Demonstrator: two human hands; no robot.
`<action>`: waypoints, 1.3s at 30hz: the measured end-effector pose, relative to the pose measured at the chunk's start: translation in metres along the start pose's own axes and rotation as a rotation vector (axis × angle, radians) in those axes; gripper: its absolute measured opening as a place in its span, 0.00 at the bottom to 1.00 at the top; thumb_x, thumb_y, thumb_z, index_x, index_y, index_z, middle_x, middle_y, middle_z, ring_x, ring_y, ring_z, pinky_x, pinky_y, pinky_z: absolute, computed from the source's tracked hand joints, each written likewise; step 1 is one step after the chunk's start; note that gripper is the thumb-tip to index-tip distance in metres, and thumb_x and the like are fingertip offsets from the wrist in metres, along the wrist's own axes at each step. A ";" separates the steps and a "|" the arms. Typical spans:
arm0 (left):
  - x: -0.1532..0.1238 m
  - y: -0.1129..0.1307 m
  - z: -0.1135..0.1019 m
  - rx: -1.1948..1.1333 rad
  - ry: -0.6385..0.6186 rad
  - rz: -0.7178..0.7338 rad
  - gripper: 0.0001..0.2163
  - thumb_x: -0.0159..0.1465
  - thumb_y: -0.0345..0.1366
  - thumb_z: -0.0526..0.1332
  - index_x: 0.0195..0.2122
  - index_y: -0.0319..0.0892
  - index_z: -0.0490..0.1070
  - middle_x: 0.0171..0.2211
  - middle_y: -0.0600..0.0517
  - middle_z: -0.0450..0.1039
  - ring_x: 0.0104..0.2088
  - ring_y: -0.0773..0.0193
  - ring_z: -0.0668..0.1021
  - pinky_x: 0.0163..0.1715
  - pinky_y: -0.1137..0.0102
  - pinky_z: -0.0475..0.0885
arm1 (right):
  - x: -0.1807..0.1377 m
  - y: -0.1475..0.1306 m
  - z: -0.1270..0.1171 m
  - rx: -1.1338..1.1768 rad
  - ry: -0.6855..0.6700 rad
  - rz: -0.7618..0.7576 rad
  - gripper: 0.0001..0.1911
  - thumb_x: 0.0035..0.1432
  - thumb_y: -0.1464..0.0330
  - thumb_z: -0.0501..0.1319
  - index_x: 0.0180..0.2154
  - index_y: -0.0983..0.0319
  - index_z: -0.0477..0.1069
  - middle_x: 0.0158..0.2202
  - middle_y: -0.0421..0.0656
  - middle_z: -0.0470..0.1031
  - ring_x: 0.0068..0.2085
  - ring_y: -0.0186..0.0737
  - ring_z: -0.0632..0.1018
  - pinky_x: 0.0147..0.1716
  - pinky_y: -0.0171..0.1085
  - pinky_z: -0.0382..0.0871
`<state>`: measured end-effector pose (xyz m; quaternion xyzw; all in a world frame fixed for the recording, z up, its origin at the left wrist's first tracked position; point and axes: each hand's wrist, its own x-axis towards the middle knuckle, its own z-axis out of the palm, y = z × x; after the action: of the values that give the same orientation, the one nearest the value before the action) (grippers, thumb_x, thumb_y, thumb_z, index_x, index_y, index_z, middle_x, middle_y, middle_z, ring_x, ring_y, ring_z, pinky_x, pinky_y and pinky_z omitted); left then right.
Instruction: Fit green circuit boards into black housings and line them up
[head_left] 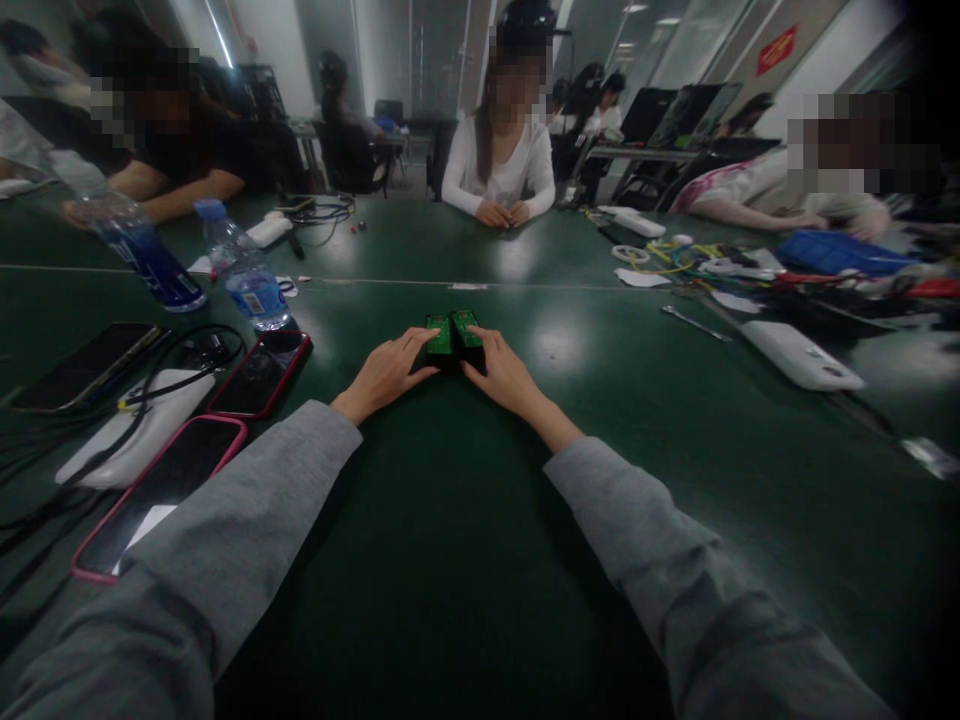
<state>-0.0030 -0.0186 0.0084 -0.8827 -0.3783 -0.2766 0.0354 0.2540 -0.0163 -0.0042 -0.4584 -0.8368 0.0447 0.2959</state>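
Observation:
Two small black blocks topped with green circuit boards sit side by side on the dark green table (465, 560), straight ahead of me. My left hand (386, 373) has its fingers closed round the left block (440, 338). My right hand (504, 375) grips the right block (469, 330) the same way. Both blocks rest on the table and touch each other. Grey sleeves cover both my forearms.
Several phones (259, 375), a white power bank (135, 430) and black cables lie at my left, with two water bottles (246, 268) behind them. At the right are a white device (799, 355), a metal tool (694, 322), tangled wires and a blue tray (832, 252). Other people sit around the table.

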 end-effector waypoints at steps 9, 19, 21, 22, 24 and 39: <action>-0.001 0.004 -0.004 0.011 -0.017 -0.023 0.27 0.71 0.46 0.59 0.67 0.42 0.55 0.59 0.40 0.70 0.40 0.57 0.81 0.40 0.62 0.76 | -0.002 -0.001 0.000 0.034 -0.003 0.051 0.33 0.64 0.58 0.55 0.66 0.66 0.54 0.62 0.61 0.65 0.55 0.63 0.76 0.51 0.60 0.76; -0.001 0.003 -0.004 0.018 -0.028 -0.004 0.24 0.72 0.45 0.59 0.66 0.43 0.57 0.59 0.41 0.70 0.40 0.58 0.81 0.40 0.63 0.75 | -0.001 0.000 0.000 0.038 -0.009 0.063 0.31 0.64 0.56 0.55 0.64 0.64 0.59 0.60 0.58 0.66 0.51 0.61 0.78 0.47 0.58 0.78; 0.000 0.003 -0.004 0.026 -0.033 -0.006 0.24 0.72 0.45 0.58 0.65 0.42 0.58 0.60 0.41 0.70 0.42 0.57 0.81 0.41 0.63 0.76 | -0.001 -0.001 0.000 0.039 -0.013 0.069 0.32 0.64 0.56 0.55 0.64 0.65 0.59 0.60 0.58 0.66 0.52 0.61 0.78 0.48 0.58 0.77; 0.000 0.003 -0.004 0.031 -0.038 -0.009 0.24 0.72 0.45 0.58 0.65 0.42 0.58 0.60 0.41 0.70 0.43 0.56 0.81 0.41 0.63 0.76 | -0.001 -0.001 0.000 0.039 -0.015 0.071 0.32 0.64 0.56 0.55 0.64 0.65 0.59 0.60 0.58 0.66 0.52 0.62 0.78 0.48 0.59 0.77; 0.000 0.004 -0.005 0.038 -0.049 -0.016 0.24 0.72 0.45 0.58 0.65 0.42 0.58 0.60 0.41 0.70 0.44 0.56 0.81 0.41 0.64 0.75 | -0.001 -0.001 -0.001 0.038 -0.017 0.075 0.32 0.64 0.56 0.55 0.64 0.64 0.59 0.61 0.58 0.66 0.52 0.62 0.78 0.48 0.59 0.77; -0.001 0.010 -0.008 0.164 -0.026 -0.112 0.26 0.71 0.49 0.58 0.66 0.42 0.59 0.57 0.41 0.72 0.43 0.55 0.81 0.39 0.65 0.74 | -0.001 0.000 0.000 0.036 -0.029 0.079 0.31 0.64 0.60 0.62 0.64 0.62 0.58 0.59 0.57 0.66 0.56 0.63 0.76 0.52 0.60 0.75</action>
<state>0.0001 -0.0284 0.0161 -0.8577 -0.4489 -0.2350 0.0870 0.2542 -0.0171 -0.0041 -0.4851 -0.8214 0.0778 0.2898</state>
